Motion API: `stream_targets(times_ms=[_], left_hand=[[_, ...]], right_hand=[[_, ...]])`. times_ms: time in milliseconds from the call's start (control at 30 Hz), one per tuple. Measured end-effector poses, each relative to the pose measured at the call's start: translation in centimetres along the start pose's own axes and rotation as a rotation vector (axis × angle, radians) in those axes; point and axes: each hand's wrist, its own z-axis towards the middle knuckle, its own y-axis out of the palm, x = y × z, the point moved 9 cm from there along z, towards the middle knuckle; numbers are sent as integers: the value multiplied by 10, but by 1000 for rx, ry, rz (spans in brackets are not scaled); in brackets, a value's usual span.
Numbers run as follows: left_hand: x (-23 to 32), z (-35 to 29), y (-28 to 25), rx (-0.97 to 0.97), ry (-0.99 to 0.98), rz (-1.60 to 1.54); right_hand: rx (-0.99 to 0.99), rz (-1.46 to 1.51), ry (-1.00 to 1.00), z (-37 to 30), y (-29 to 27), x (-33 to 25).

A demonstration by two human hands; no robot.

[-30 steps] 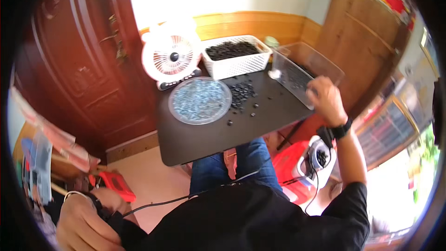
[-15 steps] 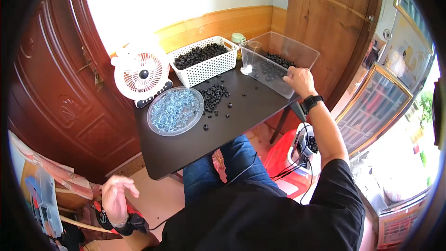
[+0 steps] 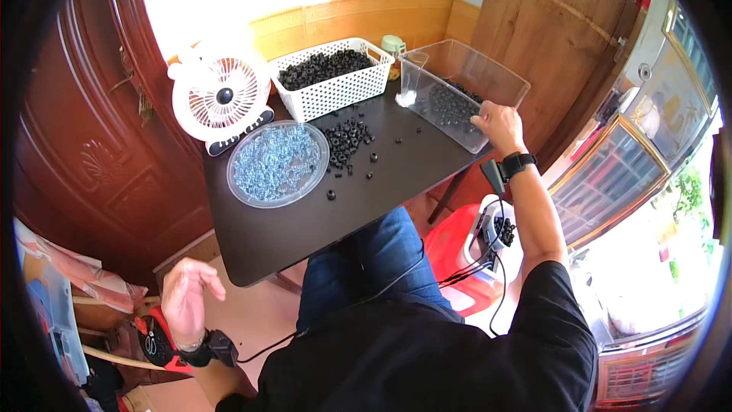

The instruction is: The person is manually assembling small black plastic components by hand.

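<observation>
My right hand (image 3: 499, 128) is closed on the near right edge of a clear plastic bin (image 3: 467, 137), with fingertips partly hidden behind the wall. Black, bead-like pieces lie in the bin. My left hand (image 3: 189, 297) hangs in the air off the table's near left corner, open and holding nothing, with loosely bent fingers. On the dark table (image 3: 293, 240), a round clear tray (image 3: 324, 172) holds pale blue glassy bits. Next to it spreads a loose heap of small black pieces (image 3: 347, 137). Behind them stands a white perforated basket (image 3: 335, 91) full of similar pieces.
A white fan (image 3: 223, 97) stands at the table's back left. Close to the bin are a crumpled white tissue (image 3: 406, 98) and a green-lidded jar (image 3: 393, 46). Below the table's right side, a red stool (image 3: 450, 248) bears a white container (image 3: 473, 252). Cables run across my lap.
The whole view has shifted slightly, and the table sits a little higher and further left in it. My right hand stays on the bin's edge; my left hand remains raised and empty.
</observation>
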Motion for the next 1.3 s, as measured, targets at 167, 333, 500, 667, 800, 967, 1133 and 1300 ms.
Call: stream_targets(times_ms=[167,333,500,667,800,967,1133,1300], left_hand=[[-16,17,-3,-12,-15,-41],[-44,50,10,-75,-139,-44],[-64,128,57,-255,-184,-82],[-99,187,138,-394,-300,-181],[-147,177,172,-562,-488,-245],[-164,170,161,-612,-527,-236],[-168,181,146,-463,-549,-300],[-163,189,137,-429,-495,-289]], right_hand=[[-33,-23,-12,-18,5,-15],[-307,313,50,7,8,-9],[-246,240,-80,95,-5,21],[-439,-92,-206,159,33,32],[-530,-186,-251,176,91,41],[-1083,-434,-421,127,180,58],[-1119,5,-431,107,213,30],[-1098,95,-199,125,197,26]])
